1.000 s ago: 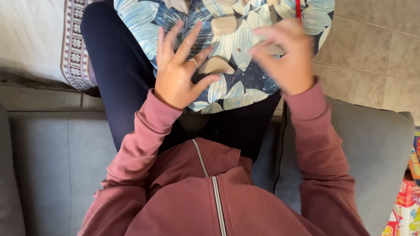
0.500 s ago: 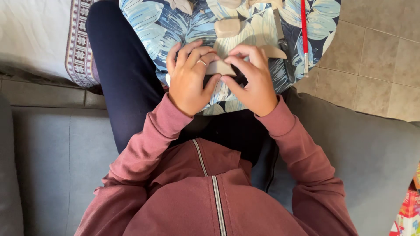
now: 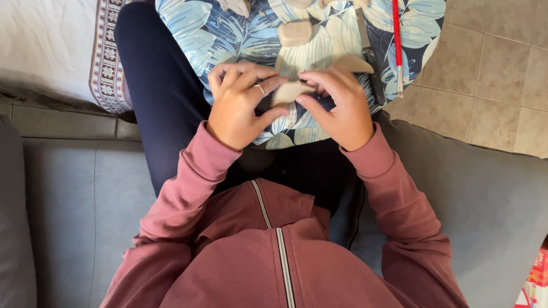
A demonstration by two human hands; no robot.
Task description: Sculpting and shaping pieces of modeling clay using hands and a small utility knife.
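Your left hand (image 3: 237, 111) curls its fingers around the left end of a small flat tan piece (image 3: 288, 91), and a ring shows on one finger. Your right hand (image 3: 337, 105) pinches the right end of that same piece. It sits between both hands, just above the blue leafy cloth (image 3: 200, 34) on your lap. Farther away lies another tan lump (image 3: 294, 33). On the right, a thin red stick (image 3: 398, 43) rests on the cloth.

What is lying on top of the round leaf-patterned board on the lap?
On the leaf-patterned board lie a pale clay block, a flat clay piece, a dark tool and a red stick. Both hands hide the board beneath them.
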